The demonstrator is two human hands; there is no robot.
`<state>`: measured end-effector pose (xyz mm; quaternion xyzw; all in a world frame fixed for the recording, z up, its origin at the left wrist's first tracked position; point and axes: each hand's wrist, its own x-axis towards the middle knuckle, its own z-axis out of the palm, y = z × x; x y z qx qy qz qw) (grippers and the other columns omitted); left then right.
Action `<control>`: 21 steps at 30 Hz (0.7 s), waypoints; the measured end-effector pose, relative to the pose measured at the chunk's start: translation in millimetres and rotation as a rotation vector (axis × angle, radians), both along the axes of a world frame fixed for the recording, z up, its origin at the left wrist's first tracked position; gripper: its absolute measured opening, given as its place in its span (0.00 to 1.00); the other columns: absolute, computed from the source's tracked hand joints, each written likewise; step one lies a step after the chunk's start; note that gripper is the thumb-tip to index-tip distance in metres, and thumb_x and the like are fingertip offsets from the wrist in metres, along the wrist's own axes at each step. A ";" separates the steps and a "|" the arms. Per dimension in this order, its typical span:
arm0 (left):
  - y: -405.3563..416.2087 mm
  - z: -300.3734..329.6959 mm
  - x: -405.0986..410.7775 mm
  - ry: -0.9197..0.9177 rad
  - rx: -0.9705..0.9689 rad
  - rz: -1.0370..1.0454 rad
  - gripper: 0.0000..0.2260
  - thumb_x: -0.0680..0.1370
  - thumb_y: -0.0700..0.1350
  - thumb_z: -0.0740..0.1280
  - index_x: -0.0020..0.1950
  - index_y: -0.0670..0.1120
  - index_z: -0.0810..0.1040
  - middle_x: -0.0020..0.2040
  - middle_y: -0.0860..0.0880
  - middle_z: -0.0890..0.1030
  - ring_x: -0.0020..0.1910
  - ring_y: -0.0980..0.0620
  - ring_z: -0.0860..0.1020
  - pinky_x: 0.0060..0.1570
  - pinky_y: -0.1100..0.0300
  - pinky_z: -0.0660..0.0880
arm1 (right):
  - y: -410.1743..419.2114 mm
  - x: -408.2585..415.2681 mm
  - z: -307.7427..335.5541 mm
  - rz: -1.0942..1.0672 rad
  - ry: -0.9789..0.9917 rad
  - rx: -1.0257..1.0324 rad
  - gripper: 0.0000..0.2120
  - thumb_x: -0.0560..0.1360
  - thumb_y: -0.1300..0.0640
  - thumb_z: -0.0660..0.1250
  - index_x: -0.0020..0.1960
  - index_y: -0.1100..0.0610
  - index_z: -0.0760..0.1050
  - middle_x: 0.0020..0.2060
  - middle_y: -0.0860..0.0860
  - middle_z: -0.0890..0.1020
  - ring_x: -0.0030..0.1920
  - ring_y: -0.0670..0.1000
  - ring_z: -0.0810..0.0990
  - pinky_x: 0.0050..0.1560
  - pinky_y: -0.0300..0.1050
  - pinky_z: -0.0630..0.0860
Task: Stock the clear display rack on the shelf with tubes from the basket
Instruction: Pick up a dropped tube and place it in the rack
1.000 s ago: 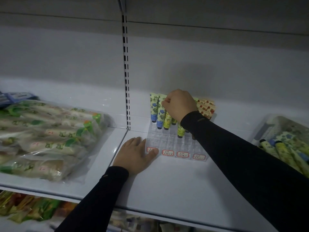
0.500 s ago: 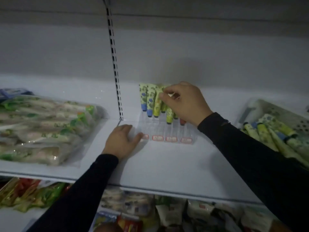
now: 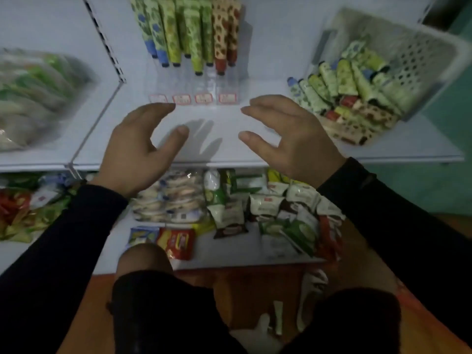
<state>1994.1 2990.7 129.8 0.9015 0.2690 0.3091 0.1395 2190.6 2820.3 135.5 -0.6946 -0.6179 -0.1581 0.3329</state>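
The clear display rack (image 3: 194, 83) stands at the back of the white shelf (image 3: 255, 146), with red-edged price labels along its front. Several patterned tubes (image 3: 176, 29) stand cap-down in its rear rows; the front rows hold nothing. A white perforated basket (image 3: 419, 54) at the right lies tipped, with several more tubes (image 3: 339, 93) spilling out of it. My left hand (image 3: 138, 149) and my right hand (image 3: 288, 139) hover over the shelf's front edge, fingers spread and relaxed, holding nothing and apart from the rack.
A clear bag of green-and-white packets (image 3: 33, 98) lies on the left shelf section, past a slotted upright (image 3: 107, 42). The lower shelf holds snack packets (image 3: 255, 200). My knees and an orange floor fill the bottom.
My right hand let go of the tubes in the rack and my left hand left the rack's corner. Both drew back toward me, and the view tilted down.
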 end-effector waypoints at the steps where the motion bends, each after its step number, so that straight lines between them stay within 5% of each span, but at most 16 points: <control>1: -8.3 -6.4 -1.3 0.009 -0.002 -0.023 0.22 0.81 0.57 0.62 0.71 0.46 0.73 0.70 0.45 0.74 0.69 0.47 0.70 0.66 0.58 0.64 | -9.4 -1.5 -7.6 0.006 -0.014 -0.005 0.19 0.78 0.49 0.67 0.62 0.61 0.79 0.59 0.57 0.79 0.60 0.52 0.78 0.62 0.40 0.72; 8: -50.4 -43.4 0.7 0.095 0.006 -0.192 0.23 0.79 0.58 0.60 0.64 0.43 0.79 0.62 0.43 0.79 0.63 0.45 0.74 0.61 0.61 0.65 | -60.5 -9.4 -49.4 -0.029 0.058 -0.251 0.19 0.80 0.48 0.63 0.65 0.57 0.76 0.62 0.54 0.77 0.60 0.51 0.77 0.59 0.44 0.74; 12: -65.2 -61.8 7.1 -0.038 0.190 -0.224 0.13 0.79 0.46 0.65 0.56 0.39 0.82 0.59 0.39 0.79 0.61 0.41 0.75 0.61 0.54 0.68 | -89.4 -14.3 -101.3 -0.037 0.206 -0.346 0.17 0.79 0.48 0.65 0.62 0.57 0.79 0.59 0.53 0.79 0.59 0.49 0.76 0.57 0.36 0.70; 15: -86.3 -81.0 16.3 -0.088 0.201 -0.377 0.12 0.79 0.43 0.64 0.53 0.36 0.83 0.55 0.39 0.82 0.55 0.43 0.77 0.56 0.54 0.71 | -108.0 -13.2 -159.2 -0.095 0.423 -0.549 0.16 0.80 0.47 0.63 0.60 0.55 0.80 0.58 0.52 0.80 0.59 0.49 0.76 0.60 0.43 0.73; 18: -102.1 -128.7 39.3 0.264 -0.014 -0.623 0.16 0.79 0.50 0.62 0.57 0.42 0.82 0.54 0.44 0.83 0.53 0.49 0.77 0.54 0.56 0.73 | -120.3 -8.4 -215.6 -0.189 0.663 -0.729 0.18 0.81 0.46 0.60 0.61 0.58 0.78 0.59 0.55 0.79 0.58 0.54 0.77 0.60 0.52 0.74; 21: -113.1 -194.1 69.1 0.702 -0.241 -0.640 0.28 0.77 0.62 0.55 0.71 0.48 0.73 0.68 0.47 0.76 0.66 0.48 0.73 0.63 0.60 0.66 | -127.5 -1.9 -264.6 -0.358 0.781 -0.969 0.16 0.83 0.48 0.56 0.62 0.54 0.76 0.60 0.52 0.78 0.58 0.55 0.76 0.59 0.47 0.70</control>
